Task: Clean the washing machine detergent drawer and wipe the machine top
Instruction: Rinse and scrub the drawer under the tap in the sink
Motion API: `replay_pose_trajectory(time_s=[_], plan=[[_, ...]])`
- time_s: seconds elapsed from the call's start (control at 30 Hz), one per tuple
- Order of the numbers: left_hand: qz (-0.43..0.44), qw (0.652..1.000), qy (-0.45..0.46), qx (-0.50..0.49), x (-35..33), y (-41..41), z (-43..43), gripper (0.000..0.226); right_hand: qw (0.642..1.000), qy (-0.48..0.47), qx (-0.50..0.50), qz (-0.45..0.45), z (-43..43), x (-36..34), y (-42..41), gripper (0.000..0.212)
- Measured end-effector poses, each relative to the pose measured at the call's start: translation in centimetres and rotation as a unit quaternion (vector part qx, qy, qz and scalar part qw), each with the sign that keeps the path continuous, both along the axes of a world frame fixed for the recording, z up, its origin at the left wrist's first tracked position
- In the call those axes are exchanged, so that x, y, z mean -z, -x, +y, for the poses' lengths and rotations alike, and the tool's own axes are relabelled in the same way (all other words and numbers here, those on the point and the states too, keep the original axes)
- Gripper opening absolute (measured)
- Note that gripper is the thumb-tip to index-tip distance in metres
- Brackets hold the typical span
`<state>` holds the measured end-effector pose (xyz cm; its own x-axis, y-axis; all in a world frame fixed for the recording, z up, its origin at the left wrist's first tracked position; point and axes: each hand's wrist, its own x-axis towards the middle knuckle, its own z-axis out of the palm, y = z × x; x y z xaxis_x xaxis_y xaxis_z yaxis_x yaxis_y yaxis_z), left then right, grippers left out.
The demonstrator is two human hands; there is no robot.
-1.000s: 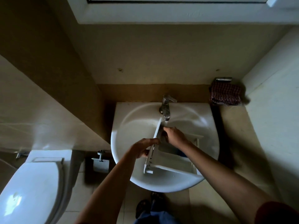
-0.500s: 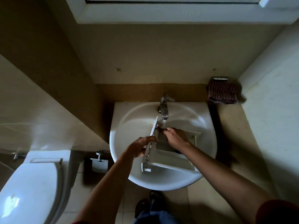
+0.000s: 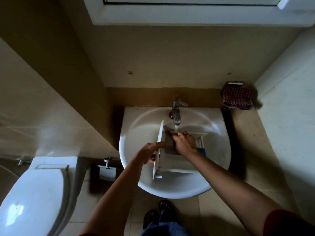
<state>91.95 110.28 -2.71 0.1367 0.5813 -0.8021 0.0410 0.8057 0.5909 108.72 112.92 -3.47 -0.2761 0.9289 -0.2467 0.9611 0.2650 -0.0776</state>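
My left hand (image 3: 150, 153) grips the detergent drawer (image 3: 172, 163) by its white front panel, fingers curled over the panel's top edge and thumb on the outer face. The drawer sits inside the sink (image 3: 134, 133), with that panel standing on edge toward the basin's left side and the body reaching toward the right rim. Its far corner lies under the tap (image 3: 176, 113) at the sink's back edge, where a thin stream of water (image 3: 175, 128) falls into the far compartment. My right hand (image 3: 185, 143) is down in that compartment with its fingers bent at the back wall beside the stream; I cannot tell whether they hold anything. A blue insert (image 3: 202, 149) shows in the drawer just right of my right wrist.
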Motion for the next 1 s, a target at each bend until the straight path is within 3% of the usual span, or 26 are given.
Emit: replay_pose_trajectory(time_s=[0.23,0.37,0.47,0.53,0.6,0.7,0.77,0.9,1.0], plan=[[0.026,0.999,0.008,-0.033,-0.3,1.1,-0.5,0.042,0.997,-0.063,0.047,-0.013,0.3,-0.6,-2.0,0.039],[0.022,0.999,-0.007,-0.044,-0.4,1.6,-1.0,0.032,0.991,-0.088,0.095,-0.03,0.5,-1.0,-2.8,0.05],[0.034,0.998,-0.009,-0.053,-0.9,1.9,-1.1,0.025,0.981,-0.094,0.168,-0.036,0.8,-1.5,-3.5,0.045],[0.051,0.997,-0.019,-0.049,-1.2,2.3,-0.9,0.025,0.972,-0.064,0.225,0.006,1.3,-1.6,-3.9,0.043],[0.065,0.997,-0.031,-0.037,-1.6,2.7,-0.6,0.027,0.943,0.015,0.289,0.162,1.9,-1.7,-4.1,0.046],[0.091,0.995,-0.043,-0.004,-2.0,3.0,-0.4,0.034,0.845,0.1,0.385,0.358,2.3,-1.8,-4.4,0.043],[0.101,0.993,-0.051,0.027,-2.2,3.0,-0.4,0.041,0.803,0.112,0.431,0.396,2.4,-1.8,-4.6,0.036],[0.103,0.991,-0.052,0.062,-3.0,2.9,-0.1,0.056,0.798,0.139,0.445,0.382,2.4,-1.6,-5.1,0.031],[0.101,0.991,-0.042,0.073,-3.9,3.2,0.3,0.062,0.769,0.149,0.461,0.417,2.0,-1.3,-5.2,0.028]])
